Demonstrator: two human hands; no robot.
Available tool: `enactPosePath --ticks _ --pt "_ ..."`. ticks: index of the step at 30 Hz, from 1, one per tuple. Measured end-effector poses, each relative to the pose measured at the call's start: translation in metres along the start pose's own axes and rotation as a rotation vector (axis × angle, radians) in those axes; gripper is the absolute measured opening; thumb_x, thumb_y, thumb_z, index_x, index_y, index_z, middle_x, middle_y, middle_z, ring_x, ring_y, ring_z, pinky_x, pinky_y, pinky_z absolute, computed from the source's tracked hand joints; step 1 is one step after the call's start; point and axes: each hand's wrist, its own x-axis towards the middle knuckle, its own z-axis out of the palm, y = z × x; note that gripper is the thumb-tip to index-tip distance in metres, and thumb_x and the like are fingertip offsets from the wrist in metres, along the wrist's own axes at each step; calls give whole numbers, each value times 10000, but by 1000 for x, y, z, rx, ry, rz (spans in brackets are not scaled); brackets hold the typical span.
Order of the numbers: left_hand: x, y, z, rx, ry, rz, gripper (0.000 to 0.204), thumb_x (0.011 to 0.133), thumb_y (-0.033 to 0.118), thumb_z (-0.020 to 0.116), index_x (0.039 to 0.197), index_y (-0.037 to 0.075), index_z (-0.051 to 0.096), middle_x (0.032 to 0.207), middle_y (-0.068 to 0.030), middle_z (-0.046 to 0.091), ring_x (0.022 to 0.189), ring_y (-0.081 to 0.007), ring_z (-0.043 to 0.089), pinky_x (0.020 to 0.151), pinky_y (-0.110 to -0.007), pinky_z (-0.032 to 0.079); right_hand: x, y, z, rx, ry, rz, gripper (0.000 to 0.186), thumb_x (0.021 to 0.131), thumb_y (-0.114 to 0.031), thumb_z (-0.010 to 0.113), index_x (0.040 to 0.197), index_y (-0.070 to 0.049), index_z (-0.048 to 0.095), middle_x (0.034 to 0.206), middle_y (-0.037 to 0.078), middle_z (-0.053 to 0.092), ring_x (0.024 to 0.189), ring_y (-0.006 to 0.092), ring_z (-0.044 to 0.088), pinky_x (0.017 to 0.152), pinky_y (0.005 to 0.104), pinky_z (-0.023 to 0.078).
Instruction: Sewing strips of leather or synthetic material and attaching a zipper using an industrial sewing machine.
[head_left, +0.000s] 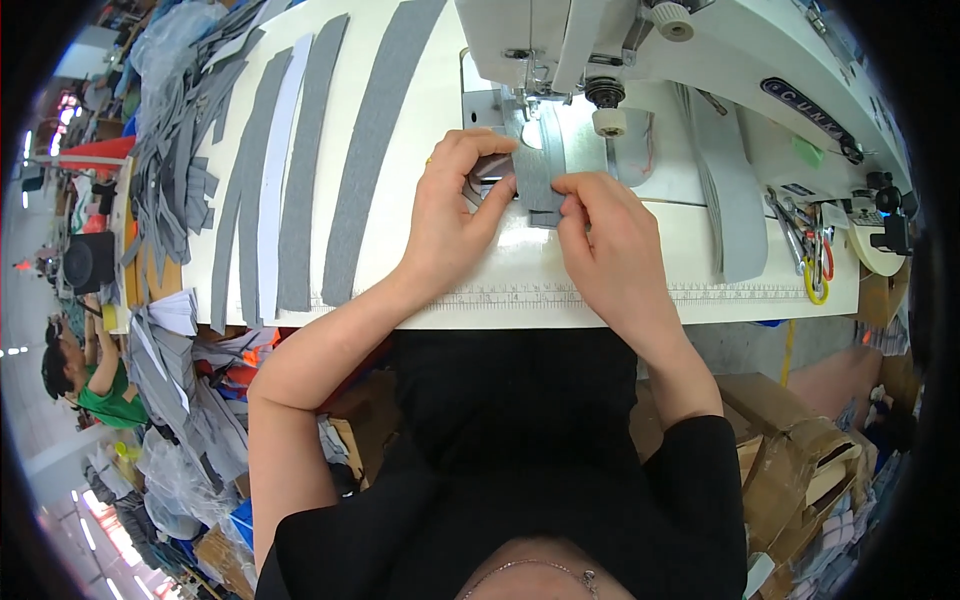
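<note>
A grey fabric strip (537, 170) lies under the needle and presser-foot area of a white sewing machine (640, 45), its near end toward me. My left hand (452, 205) is at the strip's left edge, fingers curled with thumb and fingertips on the cloth and a gap between them. My right hand (615, 235) pinches the strip's near right corner between thumb and bent fingers. A short dark slit or fold (543, 213) crosses the cloth near that end. Part of the metal needle plate (480, 106) shows left of the strip; the fingers partly hide what lies beneath.
Several grey strips (375, 160) and a white strip (280, 180) lie to the left, beyond them a heap of grey pieces (165, 160). At right are stacked grey panels (735, 200) and scissors (815, 265). A ruler scale (480, 300) edges the table. Another person (95, 370) is far left.
</note>
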Motion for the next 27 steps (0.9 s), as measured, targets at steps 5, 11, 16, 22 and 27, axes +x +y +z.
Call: enactPosePath --ticks 5,11,16,22,27 --pt "0 6 -2 53 -71 -65 332 915 -74 658 1223 31 723 1291 -116 595 1242 -216 603 984 -307 531 0 3 -5 -112 -92 -92 272 851 38 612 1111 -7 679 1031 110 639 928 309 632 779 436 532" --pt "-1 5 -3 193 -95 4 357 911 -61 663 1236 50 759 1333 -93 597 1289 -229 573 907 -297 559 -1 16 -9 -185 49 -260 305 819 39 639 1110 -34 698 1093 76 640 1021 281 597 833 412 509" --pt "3 9 -5 180 -69 19 326 913 -48 678 1214 47 762 1328 -106 656 1351 -301 570 1182 -449 412 1 28 -19 -218 -82 -362 332 802 48 643 1116 -41 702 1166 50 661 1099 266 594 888 400 446" --pt "-1 0 0 214 -35 117 255 897 -32 708 1137 32 765 1214 -111 681 1265 -332 606 1160 -481 407 2 28 -19 -181 -73 -357 388 810 90 592 1154 -43 713 1204 48 689 1051 256 602 895 370 438" --pt "-2 6 5 -12 -23 -98 246 901 -18 715 1141 18 758 1182 -113 659 1248 -323 613 1197 -497 362 2 31 -16 -225 -56 -359 420 794 59 611 1190 -47 703 1240 44 678 1104 267 596 921 392 439"
